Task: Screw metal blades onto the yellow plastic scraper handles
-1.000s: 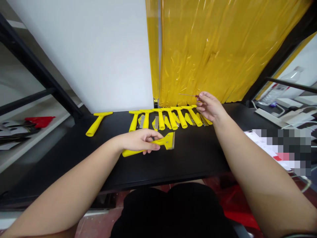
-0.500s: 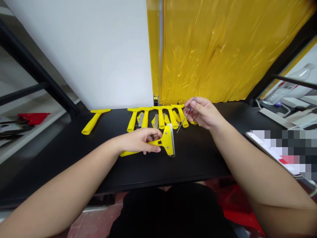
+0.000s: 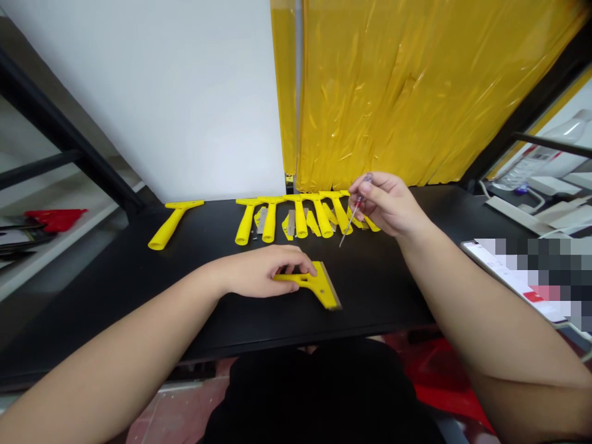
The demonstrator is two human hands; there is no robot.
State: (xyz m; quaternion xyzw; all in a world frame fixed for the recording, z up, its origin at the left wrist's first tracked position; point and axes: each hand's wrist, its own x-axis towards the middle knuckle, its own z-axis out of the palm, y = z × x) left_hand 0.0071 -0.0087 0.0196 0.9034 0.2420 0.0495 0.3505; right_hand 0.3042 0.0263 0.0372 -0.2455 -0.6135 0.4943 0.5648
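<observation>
My left hand (image 3: 263, 271) is closed around the handle of a yellow scraper (image 3: 322, 285) just above the black table. The scraper's head points right, with a metal blade along its outer edge and a screw showing. Higher up and to the right, my right hand (image 3: 391, 203) pinches a small screwdriver (image 3: 359, 202) by its clear and red handle. Its thin shaft slants down to the left, its tip apart from the scraper. Behind both hands stand several yellow scraper handles (image 3: 269, 223) in a row, with blades (image 3: 291, 222) and yellow plates (image 3: 312, 224) among them.
One more yellow scraper handle (image 3: 167, 229) lies at the left on the black table (image 3: 115, 290). A white panel (image 3: 194, 98) and a yellow plastic sheet (image 3: 393, 92) rise behind. On the right are a phone-like screen (image 3: 499, 271), partly blurred, and a plastic bottle (image 3: 541, 154).
My left hand has lowered the scraper toward me and slightly right, and its head has tilted. The screwdriver in my right hand has shifted slightly to the right.
</observation>
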